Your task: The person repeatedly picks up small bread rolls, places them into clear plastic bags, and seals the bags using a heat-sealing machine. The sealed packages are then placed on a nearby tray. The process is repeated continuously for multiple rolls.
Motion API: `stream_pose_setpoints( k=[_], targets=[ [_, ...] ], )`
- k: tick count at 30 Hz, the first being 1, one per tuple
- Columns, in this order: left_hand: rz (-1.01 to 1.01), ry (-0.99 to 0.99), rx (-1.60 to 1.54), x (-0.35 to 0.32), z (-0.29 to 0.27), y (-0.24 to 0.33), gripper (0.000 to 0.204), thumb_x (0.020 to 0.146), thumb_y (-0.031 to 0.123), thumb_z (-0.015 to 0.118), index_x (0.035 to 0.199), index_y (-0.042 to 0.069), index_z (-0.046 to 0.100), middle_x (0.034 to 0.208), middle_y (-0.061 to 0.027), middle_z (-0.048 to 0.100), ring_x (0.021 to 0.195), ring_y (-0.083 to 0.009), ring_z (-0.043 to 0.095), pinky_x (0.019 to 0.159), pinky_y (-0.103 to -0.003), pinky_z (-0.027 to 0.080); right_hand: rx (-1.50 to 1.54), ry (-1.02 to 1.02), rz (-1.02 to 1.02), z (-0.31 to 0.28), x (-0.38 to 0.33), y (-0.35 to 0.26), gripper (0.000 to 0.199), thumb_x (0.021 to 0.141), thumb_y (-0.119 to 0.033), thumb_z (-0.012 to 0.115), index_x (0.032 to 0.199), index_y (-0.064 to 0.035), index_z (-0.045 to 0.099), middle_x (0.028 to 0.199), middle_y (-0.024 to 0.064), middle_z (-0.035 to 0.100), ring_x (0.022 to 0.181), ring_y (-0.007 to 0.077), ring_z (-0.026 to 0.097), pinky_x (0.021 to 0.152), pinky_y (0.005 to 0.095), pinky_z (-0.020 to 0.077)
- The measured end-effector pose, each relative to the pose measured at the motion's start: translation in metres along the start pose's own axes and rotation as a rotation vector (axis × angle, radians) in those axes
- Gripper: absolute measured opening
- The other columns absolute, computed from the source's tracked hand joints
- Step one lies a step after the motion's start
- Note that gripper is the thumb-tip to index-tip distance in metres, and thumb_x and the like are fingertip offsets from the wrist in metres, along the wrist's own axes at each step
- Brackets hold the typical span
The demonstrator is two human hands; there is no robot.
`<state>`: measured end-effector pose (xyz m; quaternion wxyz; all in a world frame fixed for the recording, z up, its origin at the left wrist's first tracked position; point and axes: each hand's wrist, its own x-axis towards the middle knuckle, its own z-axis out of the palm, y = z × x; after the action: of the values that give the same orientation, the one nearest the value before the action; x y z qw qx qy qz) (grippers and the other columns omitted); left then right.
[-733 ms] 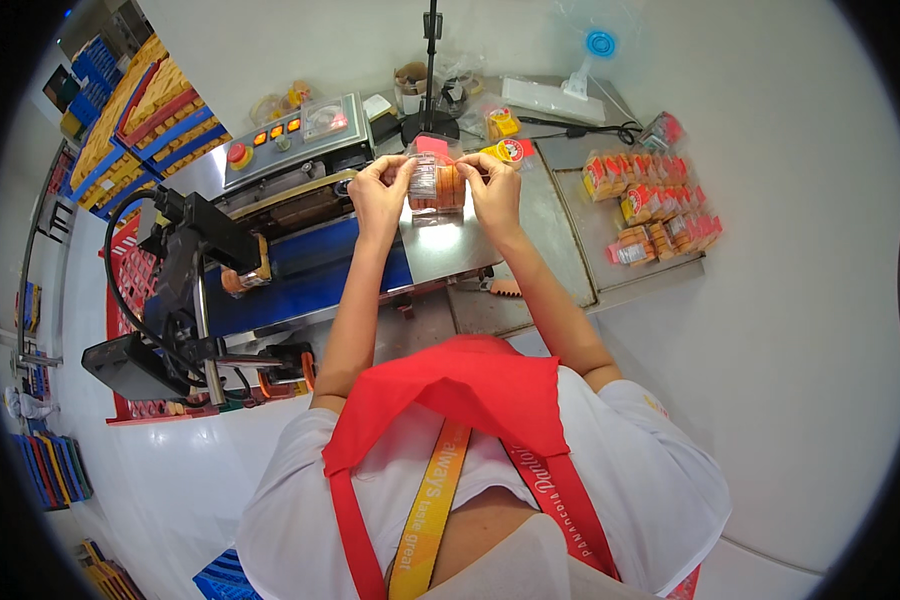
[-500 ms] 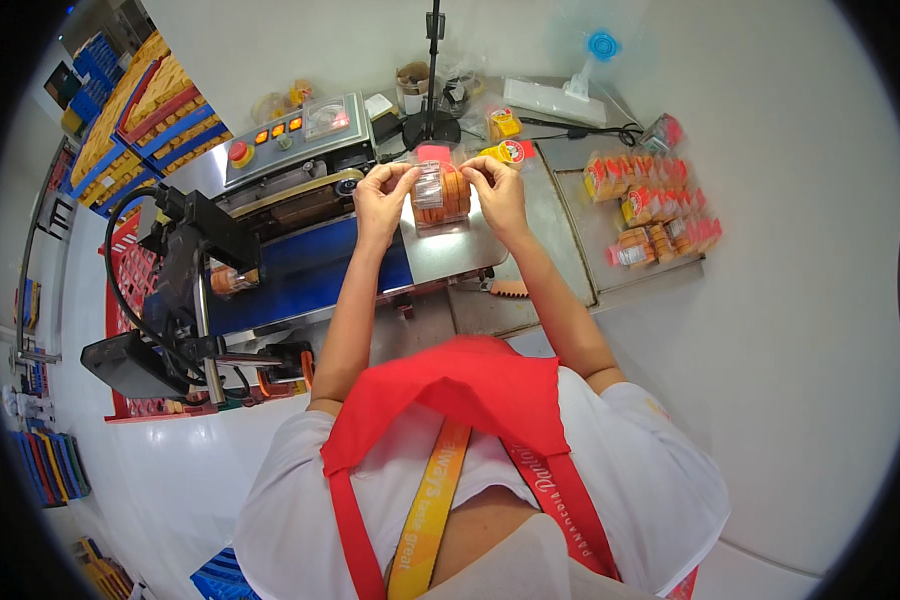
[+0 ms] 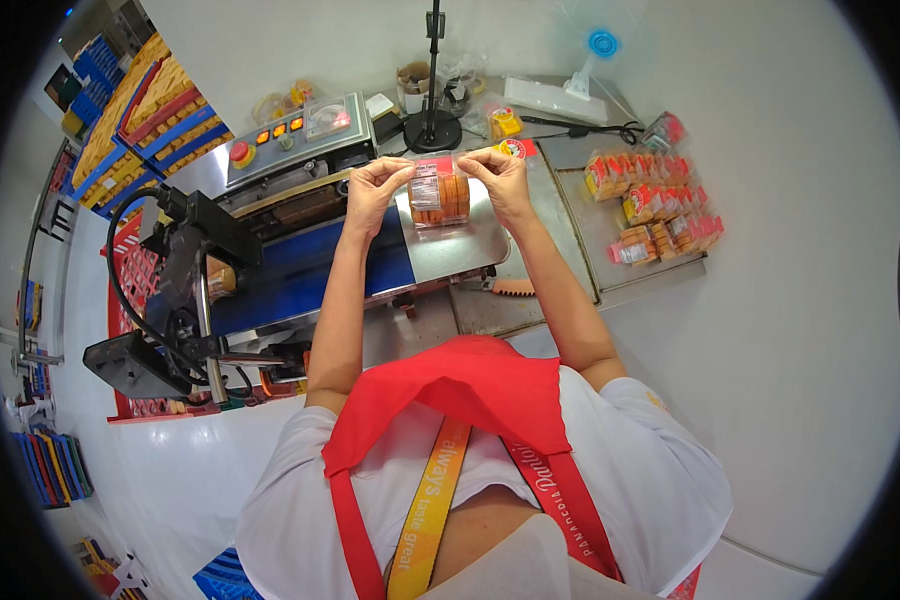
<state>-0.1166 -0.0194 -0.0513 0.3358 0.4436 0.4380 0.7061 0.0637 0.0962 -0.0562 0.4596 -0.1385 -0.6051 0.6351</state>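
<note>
A clear plastic pack of round orange-brown biscuits (image 3: 440, 201), with a red top and a white printed label, is over the shiny metal plate (image 3: 480, 246) at the machine's right end. My left hand (image 3: 375, 196) pinches the pack's upper left corner between thumb and fingers. At the upper right corner, my right hand (image 3: 501, 187) pinches it the same way. Between the two hands the pack's top edge is spread out. To the left of the plate runs a blue conveyor belt (image 3: 315, 270), and another biscuit pack (image 3: 221, 281) is partly hidden by the machine's black head at its far end.
Rows of biscuit packs (image 3: 650, 200) lie on the metal table at right. A control box (image 3: 295, 140) with lit orange switches stands behind the belt. A black stand (image 3: 432, 130) rises beyond the pack. An orange-handled serrated tool (image 3: 510, 287) lies near the table's front edge.
Both hands have shifted slightly apart and away from me, stretching the pack's top edge. The pack's red top shows more now. On the belt, the far pack has moved left behind the machine head.
</note>
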Motion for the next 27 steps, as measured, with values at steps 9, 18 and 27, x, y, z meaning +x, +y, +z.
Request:
stream_pose_setpoints(
  k=[9,18,27],
  targets=[
    [-0.028,0.110,-0.025,-0.009,0.007,0.002,0.007,0.079,-0.001,0.070,0.081,0.001,0.064,0.085,-0.0080,0.068,0.078,-0.0079,0.062,0.073,-0.021,0.049,-0.014,0.061,-0.017,0.008,-0.007,-0.004,0.008,0.081,-0.004,0.070,0.086,-0.0002,0.066,0.081,0.0043,0.067,0.072,0.0068,0.060,0.068,0.0207,0.0483],
    [-0.039,0.133,0.641,-0.008,0.009,0.043,0.019,0.076,0.003,0.069,0.087,0.004,0.053,0.075,-0.0078,0.068,0.070,-0.0111,0.065,0.065,-0.024,0.050,-0.130,0.020,0.040,0.015,0.003,-0.026,0.030,0.075,0.001,0.073,0.089,-0.0044,0.048,0.071,0.0046,0.062,0.065,0.0073,0.057,0.061,0.0231,0.0474],
    [-0.136,0.089,1.459,0.046,-0.001,-0.021,0.011,0.064,0.005,0.071,0.072,0.008,0.065,0.075,-0.0138,0.067,0.078,-0.0312,0.066,0.073,-0.041,0.053,-0.901,-0.025,0.146,0.006,0.056,0.061,0.022,0.056,-0.011,0.083,0.066,-0.0051,0.065,0.067,0.0106,0.065,0.062,0.0235,0.064,0.060,0.0341,0.0496]
  ],
)
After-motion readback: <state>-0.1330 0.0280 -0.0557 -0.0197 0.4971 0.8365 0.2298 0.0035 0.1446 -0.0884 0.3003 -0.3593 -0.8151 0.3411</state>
